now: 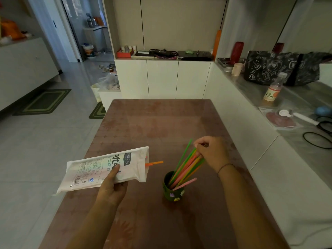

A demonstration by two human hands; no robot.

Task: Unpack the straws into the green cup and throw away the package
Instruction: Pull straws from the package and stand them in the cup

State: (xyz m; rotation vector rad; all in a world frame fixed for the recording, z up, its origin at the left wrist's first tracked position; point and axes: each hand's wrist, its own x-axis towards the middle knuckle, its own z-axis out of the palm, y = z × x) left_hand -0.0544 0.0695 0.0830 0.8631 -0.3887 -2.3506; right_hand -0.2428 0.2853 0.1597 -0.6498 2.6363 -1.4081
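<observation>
A dark green cup (172,194) with small stickers stands on the brown table (161,123). A bundle of coloured straws (186,168) leans out of it to the upper right. My right hand (212,153) pinches the top ends of that bundle. My left hand (112,187) grips a white plastic straw package (100,169), held flat above the table's left edge with its open end toward the cup. One orange straw (155,163) pokes out of that open end.
White cabinets run along the right wall, topped by a counter with a drink bottle (274,88), a black patterned bag (280,68) and cables. A low cabinet stands behind the table. Tiled floor with green mats (45,101) lies to the left.
</observation>
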